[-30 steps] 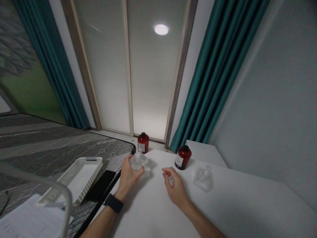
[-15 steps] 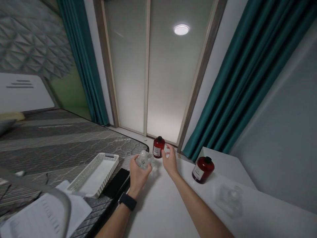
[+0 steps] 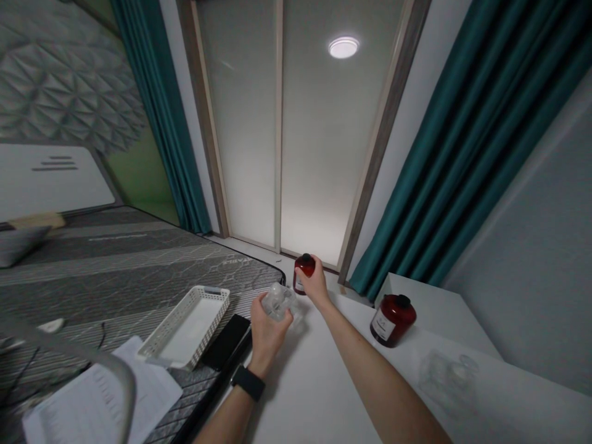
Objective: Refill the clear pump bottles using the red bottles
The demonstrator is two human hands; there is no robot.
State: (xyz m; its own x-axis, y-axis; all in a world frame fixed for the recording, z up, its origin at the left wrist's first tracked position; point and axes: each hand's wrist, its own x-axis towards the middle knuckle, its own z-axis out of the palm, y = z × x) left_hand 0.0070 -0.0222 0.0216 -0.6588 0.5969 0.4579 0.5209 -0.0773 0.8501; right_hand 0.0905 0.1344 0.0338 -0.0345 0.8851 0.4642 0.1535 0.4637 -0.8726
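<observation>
My left hand [image 3: 267, 333] is closed around a clear glass bottle [image 3: 278, 300] and holds it just above the white table [image 3: 324, 394]. My right hand [image 3: 314, 285] reaches to the far edge of the table and wraps round a small dark red bottle [image 3: 305, 269] with a black cap. A second, wider red bottle [image 3: 392, 318] with a white label stands to the right of my right arm. Another clear glass bottle [image 3: 448, 376] sits further right, blurred.
A white plastic basket [image 3: 185, 325] and a black phone [image 3: 226, 340] lie on the grey mattress [image 3: 115, 271] to the left. Papers [image 3: 97, 401] and a curved grey bar [image 3: 92, 357] are at the lower left. Teal curtains [image 3: 462, 154] flank a frosted sliding door [image 3: 300, 135].
My right hand has stretched from the middle of the table to the far red bottle and closed on it. The left hand keeps the glass bottle. The view has swung left.
</observation>
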